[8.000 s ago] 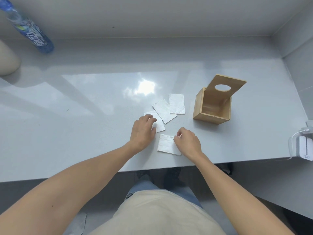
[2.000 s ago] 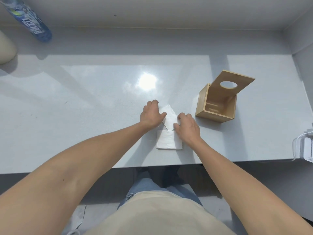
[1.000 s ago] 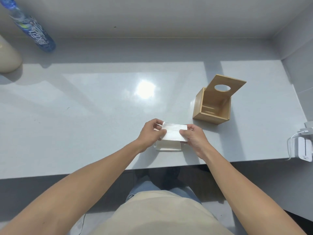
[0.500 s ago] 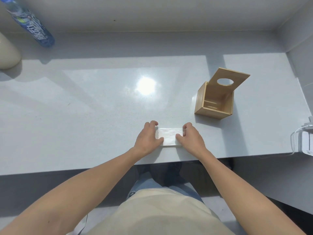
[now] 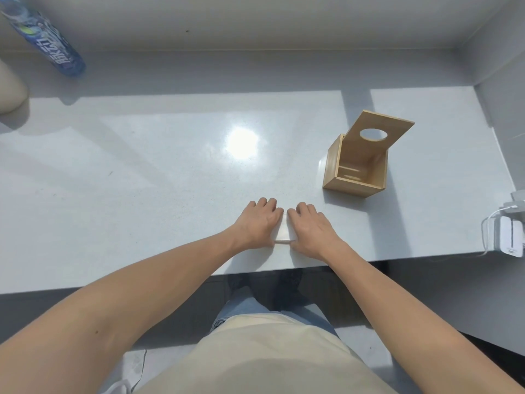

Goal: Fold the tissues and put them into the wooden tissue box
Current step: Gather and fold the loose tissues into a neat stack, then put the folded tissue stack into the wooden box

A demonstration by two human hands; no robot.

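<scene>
White folded tissues [image 5: 282,231] stacked near table [image 5: 142,172] front edge | left hand [image 5: 257,223], right hand [image 5: 311,228] flat, pressing stack | wooden tissue box [image 5: 331,166] well right, lid up, looks empty | insertion left

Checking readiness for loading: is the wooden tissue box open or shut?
Open. The wooden tissue box has its lid, the panel with the round hole, tilted up, and the bare inside walls show.

Person, seen from above: both forearms bare, no sleeves visible. Left hand [image 5: 260,223] and right hand [image 5: 311,230] ungloved, no rings or watch. Beige top [image 5: 264,356]; blue jeans [image 5: 241,309]; dark shoes [image 5: 287,282].
</scene>
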